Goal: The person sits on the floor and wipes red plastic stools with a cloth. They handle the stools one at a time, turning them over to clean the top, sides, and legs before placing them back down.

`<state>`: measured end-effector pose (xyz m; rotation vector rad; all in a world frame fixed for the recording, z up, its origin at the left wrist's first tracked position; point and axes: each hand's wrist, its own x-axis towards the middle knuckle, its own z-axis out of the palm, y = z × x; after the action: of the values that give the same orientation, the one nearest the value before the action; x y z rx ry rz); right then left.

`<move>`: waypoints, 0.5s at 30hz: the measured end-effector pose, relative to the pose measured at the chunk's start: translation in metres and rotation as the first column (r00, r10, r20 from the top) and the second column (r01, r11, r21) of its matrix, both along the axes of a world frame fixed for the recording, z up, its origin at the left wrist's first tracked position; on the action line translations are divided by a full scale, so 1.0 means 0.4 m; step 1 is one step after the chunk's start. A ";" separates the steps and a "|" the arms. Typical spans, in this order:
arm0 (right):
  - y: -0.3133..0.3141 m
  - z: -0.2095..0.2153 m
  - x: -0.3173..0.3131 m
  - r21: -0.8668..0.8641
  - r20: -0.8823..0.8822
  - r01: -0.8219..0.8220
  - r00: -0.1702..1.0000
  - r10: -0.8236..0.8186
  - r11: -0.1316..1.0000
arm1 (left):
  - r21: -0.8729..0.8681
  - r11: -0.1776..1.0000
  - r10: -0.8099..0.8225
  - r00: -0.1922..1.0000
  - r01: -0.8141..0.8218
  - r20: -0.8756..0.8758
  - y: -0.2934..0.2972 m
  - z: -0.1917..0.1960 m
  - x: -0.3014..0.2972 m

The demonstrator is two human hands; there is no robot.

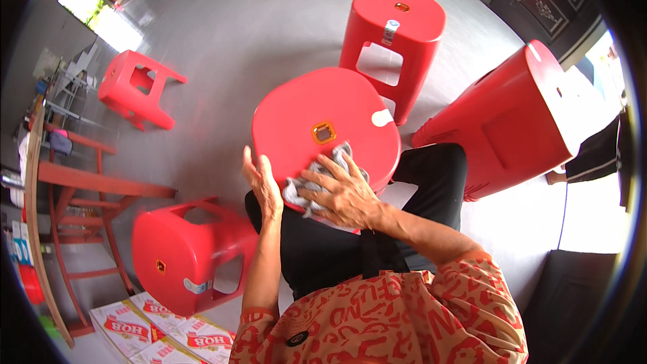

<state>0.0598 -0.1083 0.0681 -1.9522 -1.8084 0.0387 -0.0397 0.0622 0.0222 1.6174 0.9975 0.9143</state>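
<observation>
A red plastic stool (296,111) stands upright between my knees, its square, rounded seat facing up. In the middle of the seat is a gold-rimmed square hole (323,133), and a white sticker (381,118) is near the right edge. My right hand (340,192) presses a crumpled grey cloth (296,192) onto the near part of the seat, fingers spread over it. At the seat's left edge, my left hand (264,182) rests against the side with its fingers stretched out and nothing held.
Another red stool (397,20) stands beyond mine. A tall red stack of stools (505,121) leans at the right. One stool (175,249) lies tipped at lower left beside printed cardboard (155,330); a smaller one (135,84) is farther left. A wooden chair (87,222) stands left.
</observation>
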 end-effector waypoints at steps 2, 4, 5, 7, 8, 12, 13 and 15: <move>-0.063 0.004 0.008 -0.017 0.011 0.082 0.997 -0.082 0.996 | 0.397 0.917 0.033 0.985 0.036 -0.167 -0.016 0.034 0.005; -0.106 -0.003 0.023 -0.007 0.014 0.151 0.988 -0.151 0.988 | 0.573 0.780 -0.118 0.959 0.251 -0.259 -0.032 0.083 0.019; -0.116 0.001 0.039 -0.045 0.031 0.192 0.981 -0.190 0.980 | 0.617 0.718 -0.196 0.944 0.323 -0.266 -0.045 0.101 0.033; -0.121 -0.013 0.072 0.025 0.018 0.311 0.950 -0.311 0.950 | 0.598 0.669 -0.301 0.897 0.441 -0.324 -0.077 0.112 0.053; -0.124 -0.015 0.089 0.055 0.027 0.382 0.923 -0.384 0.922 | 0.594 0.635 -0.349 0.870 0.493 -0.349 -0.091 0.105 0.060; -0.105 -0.077 0.160 0.217 -0.281 0.664 0.745 -0.605 0.716 | 0.608 0.629 -0.216 0.861 0.484 -0.461 -0.076 0.103 0.054; -0.108 -0.098 0.164 0.229 -0.411 0.705 0.695 -0.590 0.671 | 0.589 0.696 -0.153 0.886 0.411 -0.438 -0.046 0.102 0.051; -0.105 -0.131 0.160 0.240 -0.589 0.767 0.602 -0.539 0.595 | 0.471 0.851 -0.040 0.924 0.231 -0.382 0.026 0.088 0.032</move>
<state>0.1238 -0.1501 0.0157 -1.9101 -0.5853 -0.1683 -0.0271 0.0726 0.0575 2.3448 0.9052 0.8406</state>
